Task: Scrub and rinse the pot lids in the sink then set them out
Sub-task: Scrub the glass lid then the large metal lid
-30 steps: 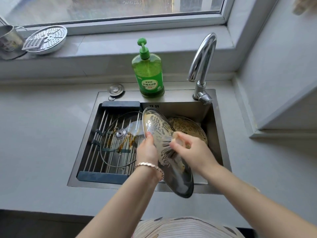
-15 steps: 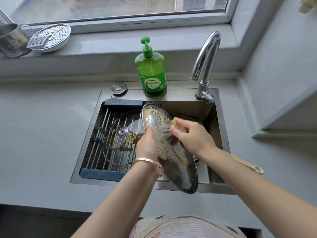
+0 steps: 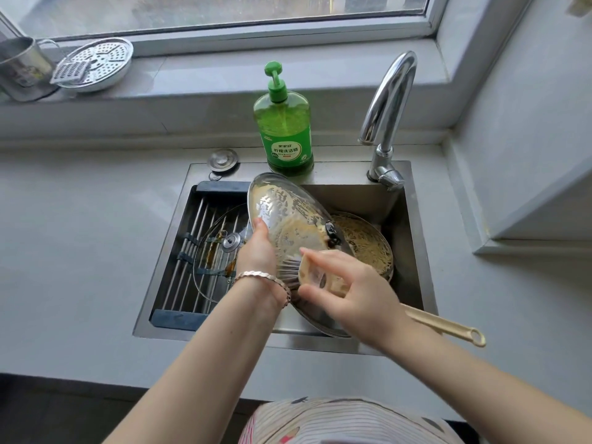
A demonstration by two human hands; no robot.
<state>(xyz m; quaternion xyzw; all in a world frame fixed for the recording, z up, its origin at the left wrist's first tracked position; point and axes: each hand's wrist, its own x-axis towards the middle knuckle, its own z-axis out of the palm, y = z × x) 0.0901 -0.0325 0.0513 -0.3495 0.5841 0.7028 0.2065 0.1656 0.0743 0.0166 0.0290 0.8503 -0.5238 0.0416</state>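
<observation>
A soiled glass pot lid [image 3: 288, 216] stands tilted on edge over the sink [image 3: 413, 251]. My left hand [image 3: 258, 251] grips its left rim. My right hand [image 3: 349, 290] holds a brush [image 3: 307, 274] whose bristles press on the lid's lower part; the brush's cream handle [image 3: 448, 326] sticks out to the right past my wrist. A second glass lid [image 3: 217, 251] with brown streaks lies flat on the drying rack [image 3: 198, 238] at the sink's left. A third dirty lid [image 3: 368, 248] lies in the basin behind the held one.
A green dish soap bottle [image 3: 285, 123] and the faucet [image 3: 387, 113] stand at the sink's back edge, with a sink plug [image 3: 223, 160] beside them. A metal steamer plate [image 3: 96, 64] and cup [image 3: 22, 68] sit on the window sill. Grey counter surrounds the sink.
My right hand has slid the brush down from the lid's middle to its lower part. The lid has tipped so that more of its face and its knob show.
</observation>
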